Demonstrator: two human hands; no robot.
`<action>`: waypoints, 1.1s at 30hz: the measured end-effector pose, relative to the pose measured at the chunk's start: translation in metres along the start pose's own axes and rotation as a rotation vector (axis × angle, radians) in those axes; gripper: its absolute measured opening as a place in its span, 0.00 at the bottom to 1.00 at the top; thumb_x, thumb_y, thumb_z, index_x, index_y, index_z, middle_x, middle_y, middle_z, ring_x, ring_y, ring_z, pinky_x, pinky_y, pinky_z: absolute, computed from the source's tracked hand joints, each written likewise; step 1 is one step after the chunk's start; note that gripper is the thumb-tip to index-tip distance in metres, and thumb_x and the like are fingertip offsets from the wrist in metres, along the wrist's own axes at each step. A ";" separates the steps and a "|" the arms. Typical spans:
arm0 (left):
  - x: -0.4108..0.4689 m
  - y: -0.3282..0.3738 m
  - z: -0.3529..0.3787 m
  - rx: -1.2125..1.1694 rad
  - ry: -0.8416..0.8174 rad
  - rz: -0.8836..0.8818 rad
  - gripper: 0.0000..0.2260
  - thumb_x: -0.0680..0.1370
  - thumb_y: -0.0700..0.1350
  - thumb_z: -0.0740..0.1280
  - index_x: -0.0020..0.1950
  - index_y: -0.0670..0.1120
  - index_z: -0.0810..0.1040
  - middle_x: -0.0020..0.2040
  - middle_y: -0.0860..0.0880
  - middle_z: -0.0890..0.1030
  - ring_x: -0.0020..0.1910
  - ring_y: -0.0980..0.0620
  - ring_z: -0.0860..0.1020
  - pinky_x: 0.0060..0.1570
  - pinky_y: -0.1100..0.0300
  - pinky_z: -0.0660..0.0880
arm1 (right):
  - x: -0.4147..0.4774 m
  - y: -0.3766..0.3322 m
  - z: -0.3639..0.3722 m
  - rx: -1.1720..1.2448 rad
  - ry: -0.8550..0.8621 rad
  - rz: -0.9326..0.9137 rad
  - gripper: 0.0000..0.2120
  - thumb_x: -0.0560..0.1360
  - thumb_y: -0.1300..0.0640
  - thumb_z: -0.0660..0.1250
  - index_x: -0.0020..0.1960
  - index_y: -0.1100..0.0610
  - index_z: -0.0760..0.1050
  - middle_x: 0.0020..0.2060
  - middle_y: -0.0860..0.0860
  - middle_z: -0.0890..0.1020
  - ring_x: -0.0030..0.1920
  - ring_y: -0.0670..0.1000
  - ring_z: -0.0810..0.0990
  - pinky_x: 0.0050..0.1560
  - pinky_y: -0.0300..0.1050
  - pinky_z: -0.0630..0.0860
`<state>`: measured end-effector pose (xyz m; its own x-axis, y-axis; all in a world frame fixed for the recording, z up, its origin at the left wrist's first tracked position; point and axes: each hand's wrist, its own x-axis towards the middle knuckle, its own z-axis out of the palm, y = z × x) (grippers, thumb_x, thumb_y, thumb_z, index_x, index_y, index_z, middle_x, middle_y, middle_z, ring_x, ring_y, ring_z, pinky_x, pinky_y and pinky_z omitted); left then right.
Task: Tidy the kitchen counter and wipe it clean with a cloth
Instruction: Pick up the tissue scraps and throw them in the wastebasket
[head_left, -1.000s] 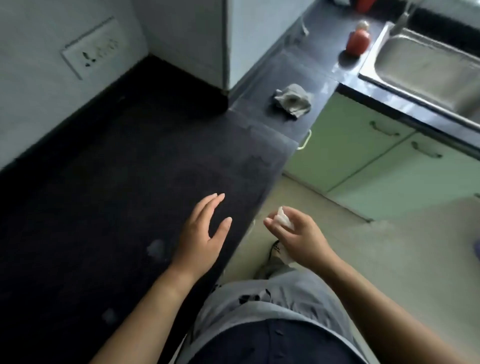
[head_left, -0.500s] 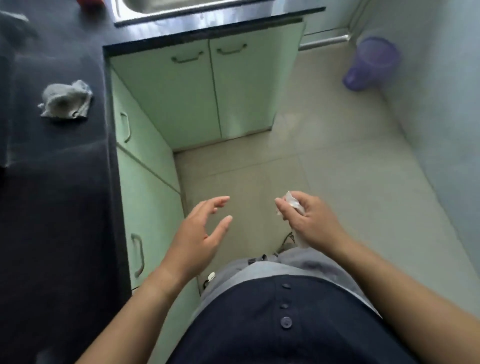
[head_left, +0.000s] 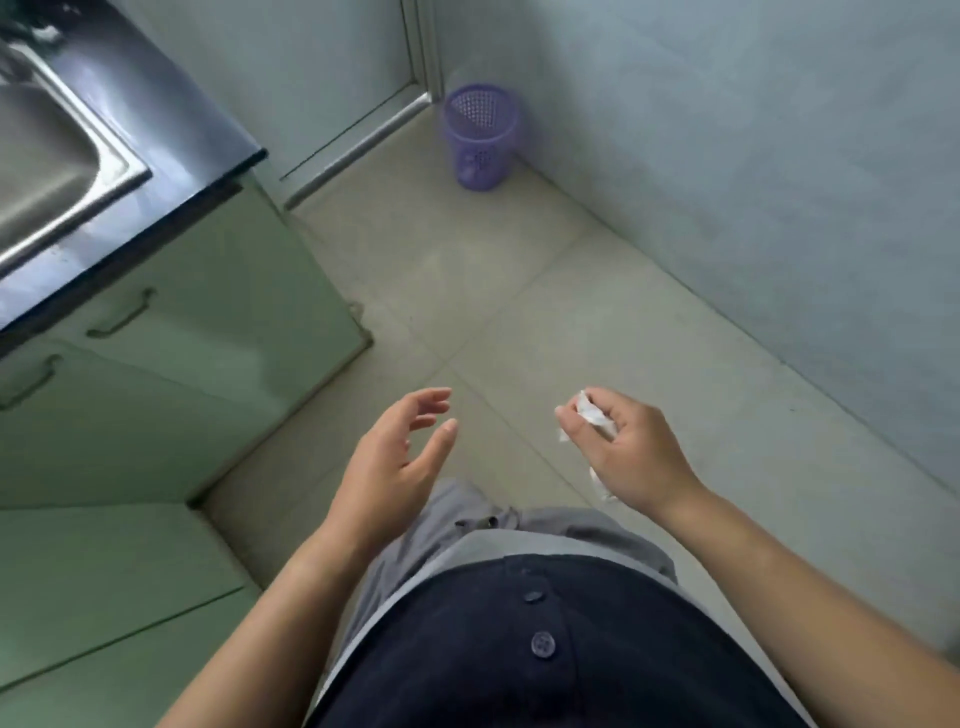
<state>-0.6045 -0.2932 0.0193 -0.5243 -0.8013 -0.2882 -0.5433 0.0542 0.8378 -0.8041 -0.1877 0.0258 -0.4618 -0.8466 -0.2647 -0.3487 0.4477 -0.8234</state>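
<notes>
My right hand (head_left: 631, 452) pinches a small crumpled white scrap (head_left: 589, 410) between thumb and fingers (head_left: 574, 426), my left hand (head_left: 395, 457) hangs empty with fingers loosely spread, and the purple bin (head_left: 480, 137) stands well ahead in the corner. So I judge the step is binning this litter: better to walk up and let go right over the open rim than toss something so light. Only a slice of the counter (head_left: 171, 135) and its sink (head_left: 47, 156) shows at upper left, the wiping cloth is out of sight, and my grip hides most of the scrap, so I cannot tell what it is.
</notes>
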 end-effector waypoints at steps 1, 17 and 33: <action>0.014 0.004 -0.002 0.003 -0.007 -0.004 0.14 0.75 0.55 0.62 0.59 0.56 0.74 0.55 0.57 0.79 0.56 0.61 0.76 0.58 0.50 0.74 | 0.011 0.003 -0.003 0.007 0.006 0.019 0.14 0.75 0.51 0.65 0.36 0.59 0.73 0.24 0.48 0.71 0.25 0.44 0.66 0.26 0.34 0.62; 0.367 0.083 -0.136 0.078 -0.043 0.073 0.12 0.76 0.54 0.62 0.59 0.57 0.73 0.53 0.59 0.79 0.53 0.63 0.76 0.57 0.49 0.75 | 0.361 -0.120 -0.031 0.045 0.129 0.009 0.15 0.76 0.51 0.65 0.38 0.62 0.72 0.25 0.55 0.72 0.27 0.48 0.67 0.28 0.40 0.64; 0.704 0.149 -0.145 0.122 -0.045 0.013 0.10 0.77 0.50 0.64 0.57 0.55 0.75 0.51 0.58 0.79 0.51 0.62 0.77 0.57 0.53 0.74 | 0.696 -0.129 -0.111 0.053 0.109 0.092 0.14 0.72 0.44 0.63 0.37 0.55 0.73 0.29 0.49 0.79 0.31 0.52 0.75 0.34 0.40 0.70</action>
<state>-0.9596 -0.9355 0.0086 -0.5594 -0.7726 -0.3003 -0.6102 0.1387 0.7800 -1.1710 -0.8027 0.0040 -0.5768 -0.7648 -0.2869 -0.2582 0.5039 -0.8243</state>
